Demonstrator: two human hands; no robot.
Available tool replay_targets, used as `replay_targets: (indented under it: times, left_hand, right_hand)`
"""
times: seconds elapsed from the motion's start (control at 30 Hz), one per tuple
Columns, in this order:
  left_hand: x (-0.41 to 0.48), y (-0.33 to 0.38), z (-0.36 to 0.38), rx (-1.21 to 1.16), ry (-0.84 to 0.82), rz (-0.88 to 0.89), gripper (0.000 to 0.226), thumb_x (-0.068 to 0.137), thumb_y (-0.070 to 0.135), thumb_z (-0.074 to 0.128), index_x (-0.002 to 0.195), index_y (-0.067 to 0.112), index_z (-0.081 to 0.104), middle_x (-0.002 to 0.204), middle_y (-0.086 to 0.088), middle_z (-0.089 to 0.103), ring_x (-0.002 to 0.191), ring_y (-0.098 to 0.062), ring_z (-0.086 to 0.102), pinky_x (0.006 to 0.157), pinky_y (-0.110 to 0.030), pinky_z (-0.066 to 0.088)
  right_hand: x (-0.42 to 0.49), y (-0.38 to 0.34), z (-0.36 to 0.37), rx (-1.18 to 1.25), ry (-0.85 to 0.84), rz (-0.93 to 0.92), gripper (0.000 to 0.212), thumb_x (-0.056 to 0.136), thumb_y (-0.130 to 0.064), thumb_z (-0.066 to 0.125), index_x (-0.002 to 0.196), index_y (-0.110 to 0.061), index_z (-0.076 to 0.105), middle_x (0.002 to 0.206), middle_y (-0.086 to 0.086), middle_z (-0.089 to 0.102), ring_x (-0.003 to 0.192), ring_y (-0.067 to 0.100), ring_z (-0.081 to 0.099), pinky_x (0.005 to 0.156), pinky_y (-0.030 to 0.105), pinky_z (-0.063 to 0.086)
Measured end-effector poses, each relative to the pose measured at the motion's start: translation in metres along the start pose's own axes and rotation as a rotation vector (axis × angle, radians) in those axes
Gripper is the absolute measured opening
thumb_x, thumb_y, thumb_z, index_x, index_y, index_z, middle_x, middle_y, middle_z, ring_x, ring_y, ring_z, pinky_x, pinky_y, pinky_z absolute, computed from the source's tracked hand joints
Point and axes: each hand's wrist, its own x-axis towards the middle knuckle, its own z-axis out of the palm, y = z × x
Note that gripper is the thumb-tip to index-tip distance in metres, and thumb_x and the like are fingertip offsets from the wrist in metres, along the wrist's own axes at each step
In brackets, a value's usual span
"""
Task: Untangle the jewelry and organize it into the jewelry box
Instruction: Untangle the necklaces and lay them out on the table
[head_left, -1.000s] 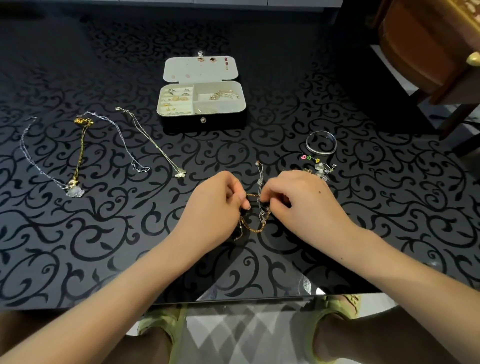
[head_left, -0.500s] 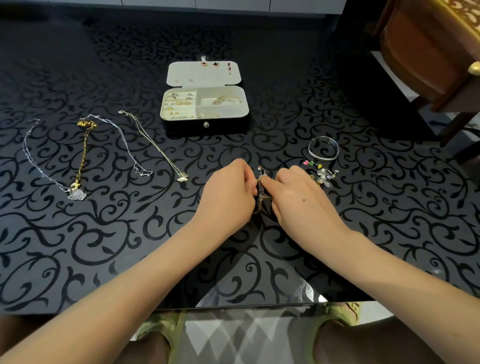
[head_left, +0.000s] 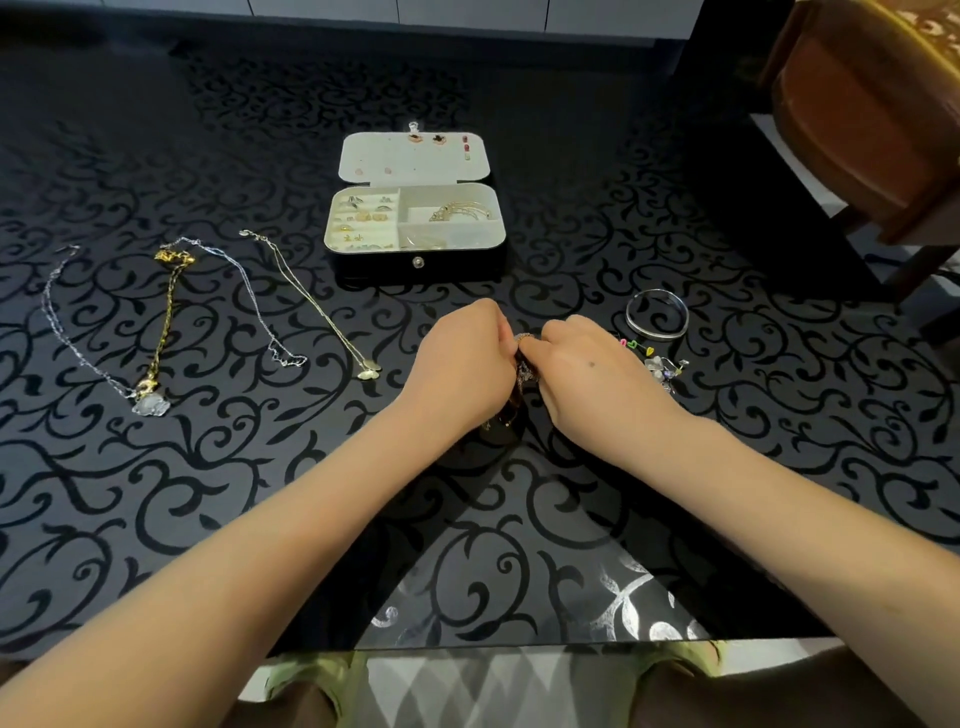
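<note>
A tangle of gold and silver chains (head_left: 521, 374) hangs between my two hands at the table's middle. My left hand (head_left: 460, 364) and my right hand (head_left: 592, 376) both pinch it with curled fingers, knuckles almost touching. Most of the tangle is hidden behind the fingers. The open jewelry box (head_left: 415, 260), black outside and cream inside, stands beyond my hands, with earrings in its left slots and gold pieces in its right compartments.
Several necklaces lie stretched out at the left: a silver one with a clear pendant (head_left: 148, 402), a gold chain (head_left: 166, 317), a thin silver chain (head_left: 260, 306) and a fine gold one (head_left: 317, 306). A silver bangle (head_left: 657, 314) and small charms (head_left: 660, 364) sit right of my hands. A wooden chair (head_left: 862, 119) stands at the far right.
Both hands have closed in on each other and lifted the tangle off the table. The loose gold loop that lay spread below the hands is now bunched between them.
</note>
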Motion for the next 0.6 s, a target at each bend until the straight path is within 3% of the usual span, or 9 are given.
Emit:
replay_targets:
  times: [0.1,0.2,0.33,0.43,0.6]
  left_hand:
    - [0.004,-0.003,0.000,-0.021,-0.004,-0.026,0.013,0.091,0.009,0.047,0.083,0.017,0.050,0.089,-0.001,0.064,0.083,-0.018,0.056,0.063,-0.024,0.037]
    - [0.006,-0.004,0.000,-0.034,-0.005,-0.032,0.018,0.090,0.008,0.047,0.077,0.020,0.048,0.088,-0.001,0.064,0.083,-0.018,0.056,0.062,-0.023,0.037]
    - [0.007,-0.005,0.000,-0.052,-0.005,-0.037,0.024,0.090,0.009,0.048,0.072,0.023,0.044,0.088,0.000,0.065,0.080,-0.016,0.053,0.058,-0.019,0.034]
    - [0.007,-0.004,0.000,-0.062,-0.005,-0.034,0.023,0.090,0.009,0.047,0.072,0.023,0.044,0.088,0.000,0.065,0.080,-0.016,0.054,0.061,-0.022,0.035]
    - [0.004,-0.006,-0.001,-0.069,0.007,-0.011,0.011,0.089,0.007,0.045,0.083,0.014,0.051,0.087,-0.002,0.065,0.079,-0.017,0.054,0.061,-0.024,0.037]
  right_hand:
    - [0.007,0.003,0.005,0.013,0.054,0.012,0.010,0.085,0.001,0.058,0.086,-0.009,0.061,0.067,-0.006,0.027,0.073,0.017,0.028,0.063,0.029,0.029]
    - [0.009,0.005,0.007,-0.016,0.074,0.040,0.020,0.083,0.001,0.058,0.071,-0.013,0.050,0.063,-0.006,0.026,0.070,0.017,0.031,0.061,0.030,0.029]
    - [0.006,0.006,0.003,0.026,0.090,0.069,0.006,0.091,-0.008,0.052,0.085,-0.010,0.053,0.084,0.001,0.051,0.082,0.021,0.049,0.071,0.033,0.043]
    - [0.001,0.005,-0.004,0.078,0.133,0.114,0.015,0.096,-0.022,0.048,0.100,-0.011,0.059,0.099,0.003,0.055,0.090,0.023,0.055,0.073,0.034,0.044]
    - [-0.001,0.008,-0.021,0.345,0.283,0.210,0.010,0.093,-0.022,0.054,0.093,-0.015,0.061,0.092,-0.004,0.061,0.084,0.012,0.056,0.077,0.027,0.043]
